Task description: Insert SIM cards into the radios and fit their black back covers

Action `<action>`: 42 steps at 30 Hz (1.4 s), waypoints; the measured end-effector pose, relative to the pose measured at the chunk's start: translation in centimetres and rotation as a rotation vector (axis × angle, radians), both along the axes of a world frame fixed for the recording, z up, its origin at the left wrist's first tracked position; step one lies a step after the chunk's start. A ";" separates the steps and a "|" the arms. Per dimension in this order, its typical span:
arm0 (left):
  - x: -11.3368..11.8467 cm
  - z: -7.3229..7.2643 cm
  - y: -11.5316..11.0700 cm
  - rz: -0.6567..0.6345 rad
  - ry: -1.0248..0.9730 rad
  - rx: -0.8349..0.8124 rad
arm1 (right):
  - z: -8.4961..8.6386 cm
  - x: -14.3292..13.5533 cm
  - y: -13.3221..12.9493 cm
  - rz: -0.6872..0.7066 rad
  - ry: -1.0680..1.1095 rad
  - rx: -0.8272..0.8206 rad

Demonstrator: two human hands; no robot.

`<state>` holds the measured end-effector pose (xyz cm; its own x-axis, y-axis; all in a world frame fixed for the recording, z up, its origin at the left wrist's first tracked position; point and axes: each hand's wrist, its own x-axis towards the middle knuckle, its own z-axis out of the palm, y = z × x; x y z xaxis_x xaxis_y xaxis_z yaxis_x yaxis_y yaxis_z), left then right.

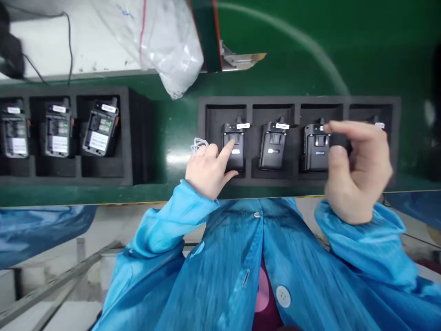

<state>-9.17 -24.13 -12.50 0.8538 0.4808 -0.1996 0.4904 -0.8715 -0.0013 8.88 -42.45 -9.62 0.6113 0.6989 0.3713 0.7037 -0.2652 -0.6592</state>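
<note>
A dark foam tray (298, 100) holds several black handheld devices, one per compartment. My left hand (208, 169) is at its left end, index finger stretched onto the leftmost device (234, 158) and thumb apart. White strings lie beside its curled fingers; whether they are held is unclear. The second device (272, 149) leans slightly in its slot. My right hand (358, 170), a little blurred, hovers over the right part, fingers bent and thumb apart, nothing visible between them. It is nearest to the third device (316, 151) and partly hides the fourth (380, 125).
At the left, another foam tray (127, 138) holds open-backed devices (99, 128) with white labels. A clear plastic bag (179, 59) hangs over the green table's (175, 119) back part, beside a metal bracket (241, 59). Black cables (70, 41) lie at the upper left.
</note>
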 end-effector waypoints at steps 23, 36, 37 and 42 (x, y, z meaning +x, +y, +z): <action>-2.4 -2.6 3.1 0.606 0.256 -0.175 | -11.1 -1.9 -11.2 -0.145 -0.188 -0.444; 6.7 -0.5 1.1 0.437 0.074 -0.199 | -11.4 10.7 -9.5 -0.296 -0.097 -0.385; 7.8 -0.7 1.3 0.431 0.064 -0.200 | -11.6 11.8 -9.1 -0.296 -0.094 -0.374; 12.3 -2.6 3.4 0.419 0.001 -0.228 | -12.1 15.9 -6.9 -0.308 -0.092 -0.318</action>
